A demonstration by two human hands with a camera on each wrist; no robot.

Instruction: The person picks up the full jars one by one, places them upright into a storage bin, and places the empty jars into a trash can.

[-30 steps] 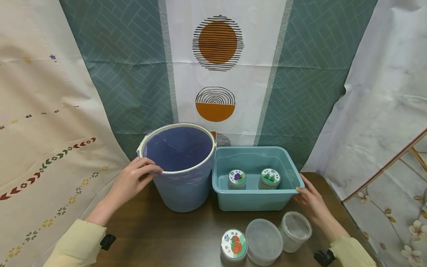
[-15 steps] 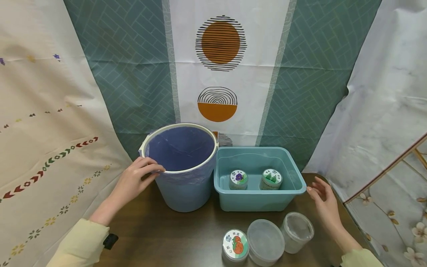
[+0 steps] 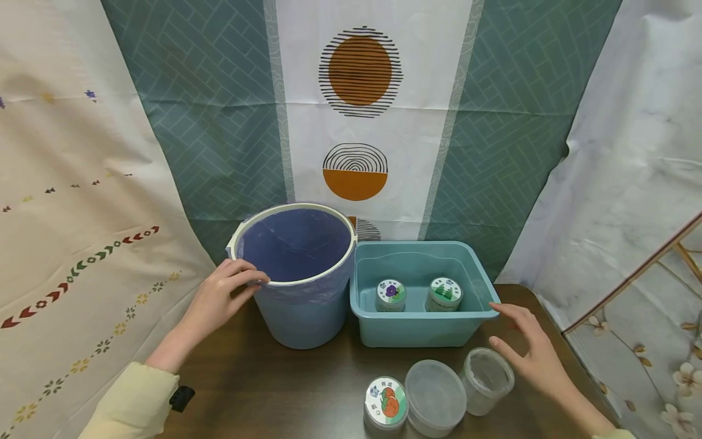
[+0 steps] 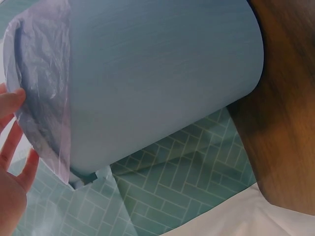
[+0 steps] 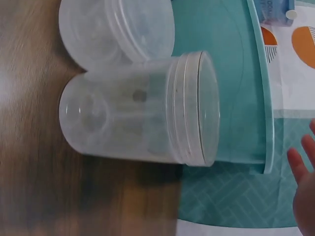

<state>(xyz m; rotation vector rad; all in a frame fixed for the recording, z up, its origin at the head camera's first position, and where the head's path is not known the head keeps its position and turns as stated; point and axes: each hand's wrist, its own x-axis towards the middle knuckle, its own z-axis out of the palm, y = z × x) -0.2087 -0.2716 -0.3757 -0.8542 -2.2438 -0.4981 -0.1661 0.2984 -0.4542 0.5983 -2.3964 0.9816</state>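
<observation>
My left hand (image 3: 222,292) holds the near-left rim of a blue trash can (image 3: 304,317), thumb outside and fingers at the edge. The can is lined with a thin translucent bag (image 4: 44,83). My right hand (image 3: 534,350) hovers, fingers spread, by the front right corner of a teal plastic tub (image 3: 417,331). In the right wrist view a gap shows between its fingers and the tub's rim. Inside the tub stand a jar with a purple-flower lid (image 3: 390,292) and a jar with a green-leaf lid (image 3: 445,292).
In front of the tub stand a jar with an orange-fruit lid (image 3: 386,402), a wide clear container (image 3: 436,396) and a clear plastic jar (image 3: 487,379) close to my right hand. Patterned cloth (image 3: 219,122) hangs behind the brown table (image 3: 247,378).
My right hand has let go of the tub's right rim, drawn back rightward, and spread its fingers near the corner. The left hand stays on the trash can's rim.
</observation>
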